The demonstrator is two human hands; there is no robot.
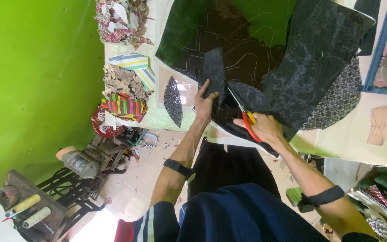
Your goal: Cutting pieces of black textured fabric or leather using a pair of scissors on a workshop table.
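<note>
Your right hand (267,127) closes its grip around the red handles of the scissors (246,117), and the blades point away from you into the dark fabric (242,96). Your left hand (204,104) pinches the edge of a raised flap of the same dark fabric (213,71), with the thumb on one side and the fingers on the other. The flap stands up just beside the scissor blades, between your two hands. The fabric lies on the desk (350,134) and hangs a little over its near edge, under your right grip. Beyond both grips a large black sheet with thin chalk lines (229,31) is spread out. To the left of your left grip lies a dark leaf-shaped piece (173,101) on a pink card, and further left a pile of patterned cloth pieces (124,96).
</note>
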